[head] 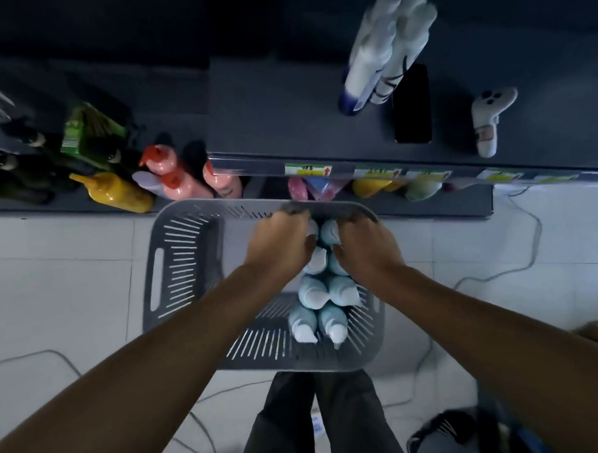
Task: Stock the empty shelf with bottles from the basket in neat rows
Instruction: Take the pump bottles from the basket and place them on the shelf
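A grey slotted basket stands on the floor in front of the shelving. Several pale blue bottles with white caps lie in two rows along its right side. My left hand and my right hand reach into the far end of the basket, each with fingers curled round a pale blue bottle. The dark shelf above holds several white bottles standing together at the back right.
A black phone and a white controller lie on the shelf. Red, yellow and green bottles fill the lower shelf on the left. Cables run across the tiled floor. My legs stand just behind the basket.
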A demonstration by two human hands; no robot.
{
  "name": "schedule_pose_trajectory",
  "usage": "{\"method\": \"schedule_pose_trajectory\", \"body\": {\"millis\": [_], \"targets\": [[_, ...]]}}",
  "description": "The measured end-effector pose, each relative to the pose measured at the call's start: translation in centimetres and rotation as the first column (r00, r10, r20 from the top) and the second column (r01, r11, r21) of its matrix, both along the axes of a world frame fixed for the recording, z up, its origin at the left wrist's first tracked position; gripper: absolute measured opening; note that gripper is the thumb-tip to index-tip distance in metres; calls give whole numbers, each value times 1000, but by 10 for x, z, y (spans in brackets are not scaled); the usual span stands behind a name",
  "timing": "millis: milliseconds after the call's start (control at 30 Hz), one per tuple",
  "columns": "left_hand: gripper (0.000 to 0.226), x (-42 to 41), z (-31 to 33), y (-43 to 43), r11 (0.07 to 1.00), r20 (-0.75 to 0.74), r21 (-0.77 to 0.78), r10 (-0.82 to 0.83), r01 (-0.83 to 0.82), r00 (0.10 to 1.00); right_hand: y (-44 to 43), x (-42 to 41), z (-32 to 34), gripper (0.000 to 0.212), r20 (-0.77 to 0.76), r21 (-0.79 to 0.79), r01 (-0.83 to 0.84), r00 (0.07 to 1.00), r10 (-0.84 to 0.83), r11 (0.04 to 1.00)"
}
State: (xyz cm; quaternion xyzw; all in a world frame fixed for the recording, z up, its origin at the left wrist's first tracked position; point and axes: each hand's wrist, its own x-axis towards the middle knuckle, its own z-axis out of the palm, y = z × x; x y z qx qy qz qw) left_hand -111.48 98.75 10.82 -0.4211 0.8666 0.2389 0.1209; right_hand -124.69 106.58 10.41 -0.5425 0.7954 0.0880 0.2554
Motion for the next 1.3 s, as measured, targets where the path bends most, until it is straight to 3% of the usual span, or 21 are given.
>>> {"method": "schedule_pose_trajectory", "body": {"millis": [233,433,733,1033,1300], "targets": [[25,-9,-23,4,996,27,-63,-59,61,998,-1,3,-25,28,-98,-60,-78,993,72,995],[17,-14,-26,3,994,87,-94,-48,57,995,-5,0,-28,21,-14,-94,104,994,-106,990],[7,-8,-11,2,994,64,-108,32,-25,997,-5,6,-12,21,8,-154,143,990,-143,978],[9,-4,42,-1,985,79,-172,41,-26,996,-4,5,46,17,-59,-253,83,993,-101,964],[11,-19,120,-3,971,29,-239,20,-12,999,-3,-4,117,19,-41,-279,155,984,-173,948]]}}
